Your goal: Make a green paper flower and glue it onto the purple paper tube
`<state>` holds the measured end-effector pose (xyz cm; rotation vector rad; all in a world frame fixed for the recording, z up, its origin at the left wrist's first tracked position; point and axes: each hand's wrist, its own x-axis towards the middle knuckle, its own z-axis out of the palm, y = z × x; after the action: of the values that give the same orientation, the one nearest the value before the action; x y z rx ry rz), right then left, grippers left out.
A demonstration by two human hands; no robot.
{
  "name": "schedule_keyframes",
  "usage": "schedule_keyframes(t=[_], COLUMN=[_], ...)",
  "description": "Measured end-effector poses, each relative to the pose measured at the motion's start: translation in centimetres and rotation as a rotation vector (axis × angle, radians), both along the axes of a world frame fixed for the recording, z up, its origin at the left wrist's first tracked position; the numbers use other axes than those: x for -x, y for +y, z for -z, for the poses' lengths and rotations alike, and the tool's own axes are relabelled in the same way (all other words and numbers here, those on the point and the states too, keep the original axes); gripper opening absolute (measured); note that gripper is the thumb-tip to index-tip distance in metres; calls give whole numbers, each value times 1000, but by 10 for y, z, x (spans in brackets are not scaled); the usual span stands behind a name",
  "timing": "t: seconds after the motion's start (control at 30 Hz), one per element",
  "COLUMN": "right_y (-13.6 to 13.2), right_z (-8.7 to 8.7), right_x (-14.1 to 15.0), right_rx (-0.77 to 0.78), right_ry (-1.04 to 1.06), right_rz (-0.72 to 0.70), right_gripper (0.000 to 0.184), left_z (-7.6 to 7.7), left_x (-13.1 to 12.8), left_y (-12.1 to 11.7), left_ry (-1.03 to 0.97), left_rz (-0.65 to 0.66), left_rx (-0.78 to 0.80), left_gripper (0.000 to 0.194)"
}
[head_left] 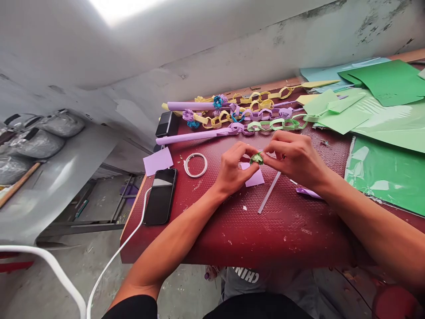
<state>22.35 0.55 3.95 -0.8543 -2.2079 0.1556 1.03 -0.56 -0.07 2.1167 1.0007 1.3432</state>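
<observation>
Between both hands, a little above the red table [212,230], is a small green paper flower [256,158]. My left hand [235,168] grips it from the left between thumb and fingertips. From the right, my right hand [292,153] pinches at its edge, thumb and forefinger pressed together. Under the flower lies a square of purple paper [255,177], partly covered by my left hand. A thin translucent strip [268,192] rests slantwise below my right hand. Beside my right wrist is a curled purple paper piece [307,192].
Paper chains [262,114] and rolled purple tubes [192,135] lie along the back. Green sheets [388,84] pile up at right. Left of my hands are a tape ring [195,165], a phone [160,197] with a white cable [124,241], and a purple sheet [158,161].
</observation>
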Motion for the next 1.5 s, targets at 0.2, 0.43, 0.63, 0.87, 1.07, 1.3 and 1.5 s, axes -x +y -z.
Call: schedule_keyframes(t=[0.2, 0.43, 0.63, 0.87, 1.07, 1.3, 1.5], right_y=[1, -4, -2, -3, -6, -7, -8], right_z=[-1, -5, -1, -7, -15, -13, -9], right_x=[0, -3, 1, -1, -7, -4, -3], right_rx=[6, -121, -45, -89, -238, -207, -271], right_ry=[0, -227, -27, -155, -329, -274, -291], right_rz=[-33, 0, 5, -33, -43, -12, 42], right_gripper=[24, 30, 19, 23, 32, 33, 30], left_z=[2, 1, -3, -4, -5, -7, 1], left_x=[1, 0, -1, -2, -4, -5, -7], left_y=[1, -1, -4, -5, -7, -9, -8], left_ry=[11, 38, 69, 71, 39, 50, -47], left_rz=[14, -18, -29, -45, -79, -102, -78], left_rx=[-8, -24, -76, -77, -79, -104, -25], left_gripper=[25, 23, 19, 18, 17, 19, 16])
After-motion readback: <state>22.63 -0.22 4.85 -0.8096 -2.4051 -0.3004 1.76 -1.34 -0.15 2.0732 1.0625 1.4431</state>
